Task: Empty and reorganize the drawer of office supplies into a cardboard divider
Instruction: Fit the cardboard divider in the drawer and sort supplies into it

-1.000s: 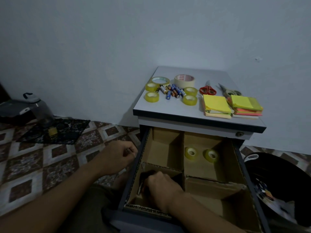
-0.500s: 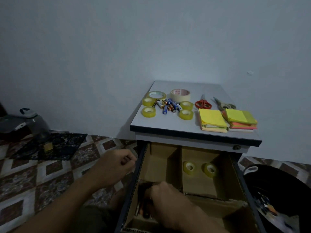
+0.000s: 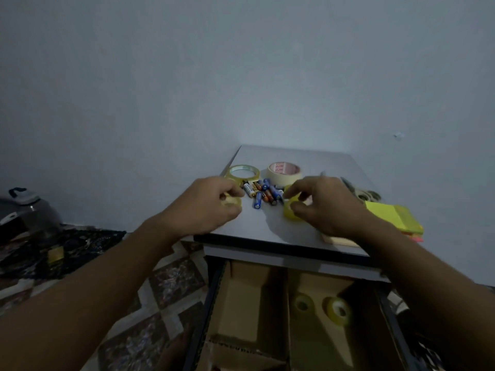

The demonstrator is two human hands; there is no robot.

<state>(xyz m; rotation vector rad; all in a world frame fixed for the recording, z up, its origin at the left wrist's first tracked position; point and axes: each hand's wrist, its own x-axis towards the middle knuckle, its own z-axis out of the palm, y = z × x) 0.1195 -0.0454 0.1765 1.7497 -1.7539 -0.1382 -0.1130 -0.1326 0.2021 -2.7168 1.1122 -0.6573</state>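
Note:
On the grey cabinet top [image 3: 267, 231], my left hand [image 3: 206, 207] pinches a small yellow tape roll [image 3: 233, 201]. My right hand [image 3: 324, 207] pinches another small yellow tape roll [image 3: 290, 214]. Between the hands lies a heap of batteries [image 3: 263, 195]. Behind it are a clear tape ring [image 3: 244, 172] and a masking tape roll [image 3: 284, 170]. Below, the open drawer holds the cardboard divider [image 3: 257, 295]. Two small tape rolls [image 3: 302, 305] [image 3: 338, 311] stand in its back right compartment.
Yellow sticky note pads [image 3: 393, 216] lie right of my right hand, with scissors [image 3: 368, 195] partly hidden behind it. On the tiled floor at left are a dark cooker [image 3: 24, 210] and a black cloth [image 3: 67, 247]. A white wall backs the cabinet.
My right hand has left the drawer's front left compartment and my left hand has left the drawer's side. Both have risen to the cabinet top and taken tape rolls. The view has tilted up.

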